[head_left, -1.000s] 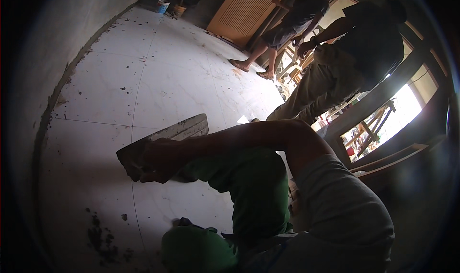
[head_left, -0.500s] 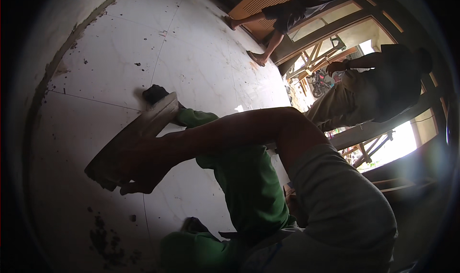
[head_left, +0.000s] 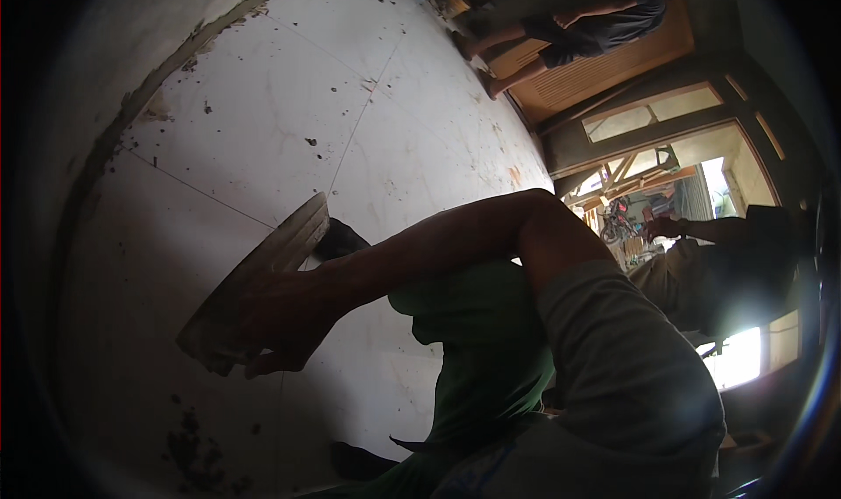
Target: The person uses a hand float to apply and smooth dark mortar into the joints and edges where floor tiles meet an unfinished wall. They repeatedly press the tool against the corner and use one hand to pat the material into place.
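Note:
My right hand (head_left: pixel 279 317) is shut on a long flat grey float (head_left: pixel 267 255), gripping its lower end from above. The float lies at a slant against the white tiled floor (head_left: pixel 263 122), its far tip pointing up and to the right. My bare right forearm runs from the bent elbow at the centre right down to the hand. Under the arm is my knee in green trousers (head_left: pixel 477 350). A dark foot (head_left: pixel 343 238) shows just behind the float. My left hand is out of sight.
A grey wall (head_left: pixel 79 105) curves along the left beside the floor joint. Dark mortar crumbs (head_left: pixel 194 451) lie on the lower tiles. One person stands at the top (head_left: pixel 578 21) by a wooden door (head_left: pixel 604 74). Another person stands at the right (head_left: pixel 736 271) near bright openings.
My right hand has kept hold of the float and slid it over the tiles, first leftward, then a little back. The view has turned, so both standing people now sit higher and further right.

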Available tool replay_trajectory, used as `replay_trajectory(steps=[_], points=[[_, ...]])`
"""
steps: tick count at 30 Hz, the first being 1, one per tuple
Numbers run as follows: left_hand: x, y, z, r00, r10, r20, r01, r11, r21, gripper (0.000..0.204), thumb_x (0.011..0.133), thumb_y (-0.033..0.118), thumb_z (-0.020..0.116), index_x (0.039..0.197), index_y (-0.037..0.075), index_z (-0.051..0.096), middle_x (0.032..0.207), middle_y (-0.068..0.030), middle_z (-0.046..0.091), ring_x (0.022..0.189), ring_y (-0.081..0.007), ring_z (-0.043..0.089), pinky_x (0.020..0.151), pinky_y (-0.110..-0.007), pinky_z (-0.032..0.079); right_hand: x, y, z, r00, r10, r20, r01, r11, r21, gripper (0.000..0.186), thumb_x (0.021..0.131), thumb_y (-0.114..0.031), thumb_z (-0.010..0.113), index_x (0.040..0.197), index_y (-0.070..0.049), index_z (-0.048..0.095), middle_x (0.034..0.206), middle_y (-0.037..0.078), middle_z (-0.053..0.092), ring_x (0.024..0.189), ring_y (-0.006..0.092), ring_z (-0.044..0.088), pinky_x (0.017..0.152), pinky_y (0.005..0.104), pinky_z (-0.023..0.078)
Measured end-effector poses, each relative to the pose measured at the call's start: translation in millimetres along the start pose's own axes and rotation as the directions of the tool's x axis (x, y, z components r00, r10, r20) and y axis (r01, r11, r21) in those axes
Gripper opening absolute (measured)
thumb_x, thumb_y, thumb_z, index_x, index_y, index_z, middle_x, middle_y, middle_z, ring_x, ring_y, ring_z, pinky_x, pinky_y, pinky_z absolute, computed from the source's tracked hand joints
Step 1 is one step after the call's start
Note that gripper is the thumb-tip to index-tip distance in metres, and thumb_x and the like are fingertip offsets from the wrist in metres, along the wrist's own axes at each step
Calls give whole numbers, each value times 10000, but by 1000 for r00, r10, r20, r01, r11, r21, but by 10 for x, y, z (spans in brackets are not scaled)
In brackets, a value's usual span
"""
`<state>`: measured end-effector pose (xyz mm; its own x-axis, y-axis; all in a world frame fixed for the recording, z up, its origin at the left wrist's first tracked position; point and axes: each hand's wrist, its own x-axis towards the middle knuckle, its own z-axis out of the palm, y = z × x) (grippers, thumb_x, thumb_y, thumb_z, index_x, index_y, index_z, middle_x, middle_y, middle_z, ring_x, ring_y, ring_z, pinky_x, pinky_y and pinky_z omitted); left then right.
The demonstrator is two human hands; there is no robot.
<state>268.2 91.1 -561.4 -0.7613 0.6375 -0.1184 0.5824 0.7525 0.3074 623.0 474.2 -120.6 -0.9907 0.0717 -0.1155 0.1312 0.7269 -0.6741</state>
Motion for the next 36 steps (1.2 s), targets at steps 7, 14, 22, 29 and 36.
replay_trajectory(steps=[7, 14, 22, 29, 36], points=[[-818, -986, -1282, 950, -293, -106, 309, 928, 207, 677, 1115, 463, 473, 1685, 124, 336, 1523, -230, 571, 1295, -445, 611, 1104, -526, 484, 95, 406, -174, 973, -148, 174, 131, 986, 107, 381, 1039, -408, 672, 995, -32, 720, 772, 136, 723, 731, 348, 724, 645, 468, 552], [-1718, -1235, -1959, 725, -688, -11, 663, 694, 282, 609, 1108, 523, 454, 1638, 223, 456, 1500, -260, 610, 1264, -451, 660, 1073, -560, 512, 342, 797, -403, 943, -175, 285, 161, 984, 71, 385, 1015, -405, 712, 1040, -21, 718, 760, 146, 713, 667, 348, 715, 604, 461, 558], [-2685, 336, -2235, 770, -579, 268, 578, 811, 90, 533, 1064, 418, 600, 1368, -11, 688, 1294, -236, 741, 1271, -360, 682, 1103, -445, 503, 783, 1417, -567, 790, -612, 22, 607, 777, -170, 408, 1031, -344, 652, 1333, -71, 673, 1248, 200, 725, 1184, 373, 694, 1031, 514, 531], [-2523, 1917, -1983, 826, -537, 172, 563, 799, -211, 406, 1104, 225, 589, 1406, -37, 652, 1367, -226, 715, 1266, -305, 692, 1118, -396, 501, 906, 1942, -1847, 996, 83, 22, -83, 997, 3, 604, 1084, -432, 612, 1570, -88, 511, 1623, 214, 479, 1506, 399, 438, 1228, 522, 387], [-1301, 4239, -2019, 922, -213, 324, 334, 861, -384, 324, 1079, 159, 653, 1383, 61, 704, 1262, -167, 768, 1119, -250, 749, 1022, -406, 574, 648, 2267, -2545, 991, 109, -79, -104, 992, 68, 756, 1069, -596, 589, 1669, -177, 400, 1752, 211, 287, 1616, 429, 260, 1287, 542, 318]])
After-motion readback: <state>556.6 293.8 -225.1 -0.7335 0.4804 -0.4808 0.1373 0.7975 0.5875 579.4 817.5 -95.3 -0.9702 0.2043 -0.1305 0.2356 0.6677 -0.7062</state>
